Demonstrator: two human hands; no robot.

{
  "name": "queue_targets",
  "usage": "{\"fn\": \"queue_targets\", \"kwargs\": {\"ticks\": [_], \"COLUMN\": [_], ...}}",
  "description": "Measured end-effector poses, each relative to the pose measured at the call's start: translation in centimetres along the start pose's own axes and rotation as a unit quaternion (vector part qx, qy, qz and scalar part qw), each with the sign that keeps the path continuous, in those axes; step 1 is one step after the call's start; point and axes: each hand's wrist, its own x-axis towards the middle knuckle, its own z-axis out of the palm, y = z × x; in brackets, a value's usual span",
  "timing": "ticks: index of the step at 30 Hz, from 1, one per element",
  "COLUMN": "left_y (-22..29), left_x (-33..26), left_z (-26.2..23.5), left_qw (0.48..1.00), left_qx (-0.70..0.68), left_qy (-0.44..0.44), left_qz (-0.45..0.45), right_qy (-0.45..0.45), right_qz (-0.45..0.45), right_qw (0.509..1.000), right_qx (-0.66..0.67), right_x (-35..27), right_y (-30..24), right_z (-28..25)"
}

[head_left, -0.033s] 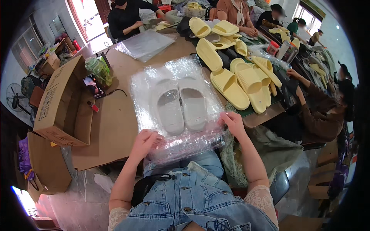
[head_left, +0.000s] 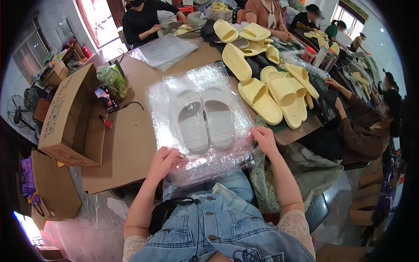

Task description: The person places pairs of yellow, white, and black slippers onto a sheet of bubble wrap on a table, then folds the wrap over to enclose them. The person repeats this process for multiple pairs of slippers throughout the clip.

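Observation:
A pair of light grey slide sandals (head_left: pixel 192 124) lies side by side inside a clear plastic bag (head_left: pixel 159 98) at the table's near edge. My left hand (head_left: pixel 166 160) grips the bag's near left edge, its fingers closed on the film. At the near right edge, my right hand (head_left: pixel 263 139) pinches the plastic between thumb and fingers. A folded band of film with a pinkish strip runs between both hands, across the sandals' near ends. The bag's near part hangs over my lap.
Yellow slides (head_left: pixel 262 98) are piled to the right. Flat clear bags (head_left: pixel 163 50) lie at the far side. An open cardboard box (head_left: pixel 72 118), a phone (head_left: pixel 106 98) and a green bottle (head_left: pixel 111 81) stand left. Co-workers sit around, one person's arms (head_left: pixel 342 102) reaching in at right.
The film's near edge lies slightly differently over the sandals, and its glare has shifted. My hands have barely moved.

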Motion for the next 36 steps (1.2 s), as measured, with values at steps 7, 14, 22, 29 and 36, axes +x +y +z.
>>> {"fn": "queue_targets", "kwargs": {"ticks": [7,14,22,29,36], "left_y": [-1.1,-2.2,-2.2,2.9,0.2], "left_x": [1.7,2.1,1.9,0.6,1.7], "left_z": [0.9,2.5,2.7,4.3,9.0], "left_qw": [0.995,0.992,0.991,0.879,0.932], "left_qx": [-0.057,0.049,0.012,0.324,0.277], "left_qy": [0.051,0.105,0.111,0.282,0.081], "left_qz": [-0.066,-0.052,-0.079,0.208,0.221], "right_qy": [0.096,0.275,-0.087,-0.062,-0.073], "right_qz": [-0.048,-0.318,-0.361,-0.344,-0.358], "right_qw": [0.971,0.821,0.845,0.863,0.856], "right_qx": [-0.213,-0.388,-0.384,-0.365,-0.367], "right_x": [0.4,-2.1,-3.8,-3.3,-3.1], "right_y": [-1.7,-5.8,-3.8,-2.4,-2.2], "right_z": [1.6,6.1,15.2,16.0,15.7]}}
